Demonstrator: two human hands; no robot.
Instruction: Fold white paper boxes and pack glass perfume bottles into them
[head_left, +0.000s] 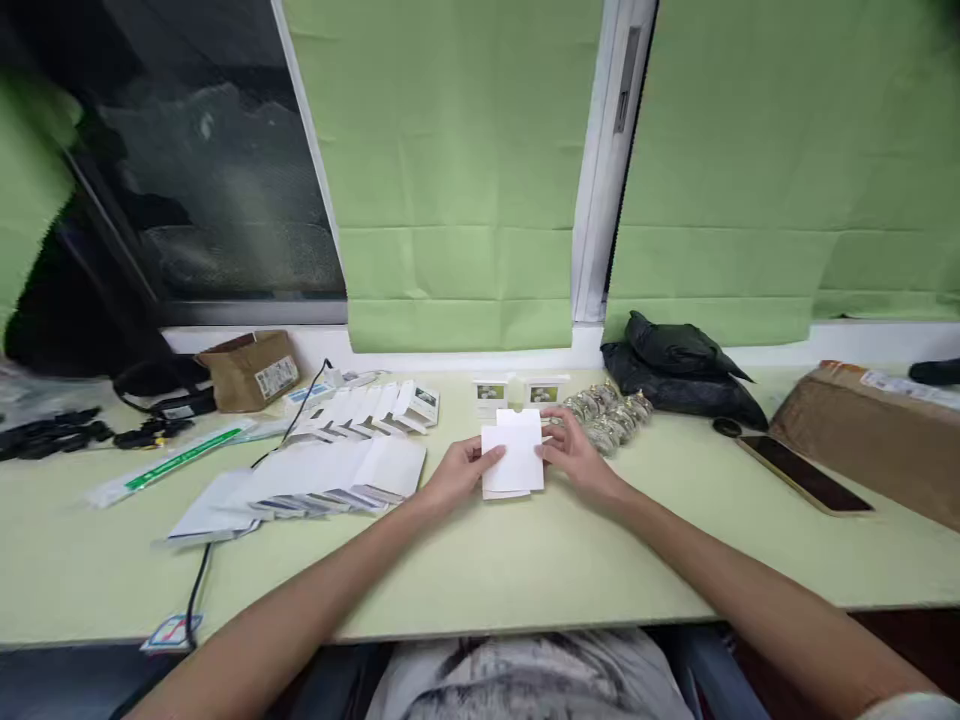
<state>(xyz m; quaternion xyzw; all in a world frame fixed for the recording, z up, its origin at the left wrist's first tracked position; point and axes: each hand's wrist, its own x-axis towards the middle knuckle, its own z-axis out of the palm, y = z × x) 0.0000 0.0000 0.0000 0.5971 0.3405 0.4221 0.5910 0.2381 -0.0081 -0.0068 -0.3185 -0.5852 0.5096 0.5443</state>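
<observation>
Between my two hands is a small white paper box [513, 456], with flaps showing at its top and bottom edges. My left hand [456, 472] pinches its left side, thumb on the near face. My right hand [579, 458] grips the right side, thumb on the face and fingers behind. Just beyond it stand two small white boxes, a left one [490, 392] and a right one [544, 390], each with a picture on it. Several shiny wrapped round items [611, 418] lie behind my right hand.
To the left, an overlapping row of flat white boxes [322, 480] lies before a row of assembled-looking boxes [375, 408]. A black cable [201, 580] runs off the front edge. A phone [804, 474], black bags [679, 370] and a cardboard box [870, 440] are on the right.
</observation>
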